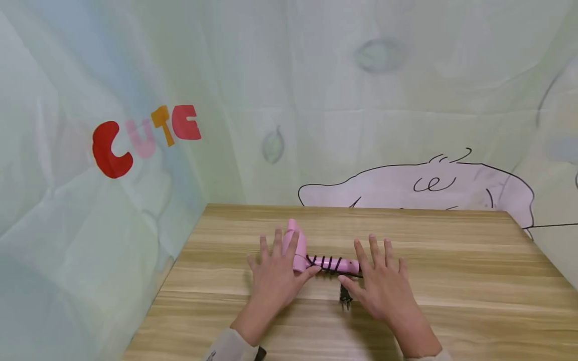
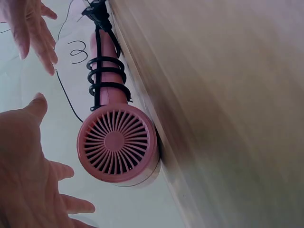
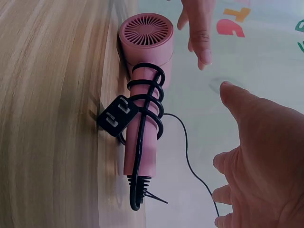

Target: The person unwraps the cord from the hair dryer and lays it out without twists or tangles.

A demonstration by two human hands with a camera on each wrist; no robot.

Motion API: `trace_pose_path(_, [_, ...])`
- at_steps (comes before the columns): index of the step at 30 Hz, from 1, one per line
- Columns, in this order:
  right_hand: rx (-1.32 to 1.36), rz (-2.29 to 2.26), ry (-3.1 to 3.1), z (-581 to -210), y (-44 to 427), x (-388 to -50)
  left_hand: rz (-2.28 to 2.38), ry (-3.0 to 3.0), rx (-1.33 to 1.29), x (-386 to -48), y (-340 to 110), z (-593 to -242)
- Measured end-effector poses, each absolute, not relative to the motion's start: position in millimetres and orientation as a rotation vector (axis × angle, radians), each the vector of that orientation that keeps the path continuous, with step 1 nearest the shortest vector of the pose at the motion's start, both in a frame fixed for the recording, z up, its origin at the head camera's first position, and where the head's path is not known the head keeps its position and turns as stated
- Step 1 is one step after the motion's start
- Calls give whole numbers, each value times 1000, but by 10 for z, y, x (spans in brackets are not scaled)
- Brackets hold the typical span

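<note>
One pink hair dryer [image 2: 115, 142] | probably light, rigid, slick | hold: handle [image 3: 148, 162], right, keeping cord [image 2: 98, 50] wound | left hand [image 1: 275, 278], right hand [image 1: 385, 287]: spread, gripping nothing

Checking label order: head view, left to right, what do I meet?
Flat red letter C, pale pink letter U, orange letter T, pinkish-red letter E, person's left grip, cord-wrapped pink cylindrical hair-dryer handle, right grip.

A pink hair dryer [image 2: 114, 137] lies on the wooden table [image 1: 465, 281]; black cord [image 3: 151, 96] coils round its handle [image 3: 148, 156].
</note>
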State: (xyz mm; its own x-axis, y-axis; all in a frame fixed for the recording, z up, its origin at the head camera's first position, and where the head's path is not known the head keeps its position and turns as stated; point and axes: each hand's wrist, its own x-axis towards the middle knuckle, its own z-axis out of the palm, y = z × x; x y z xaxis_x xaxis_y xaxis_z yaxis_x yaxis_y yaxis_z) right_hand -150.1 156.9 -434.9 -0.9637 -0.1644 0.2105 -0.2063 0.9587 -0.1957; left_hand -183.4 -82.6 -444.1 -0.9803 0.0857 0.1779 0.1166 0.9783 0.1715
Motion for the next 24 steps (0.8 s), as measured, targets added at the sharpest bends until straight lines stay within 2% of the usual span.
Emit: trace_pose_path(24, [271,329,-2943,-4356,1565,-1479,-320,-2981,-140,-2073,-800,-4406])
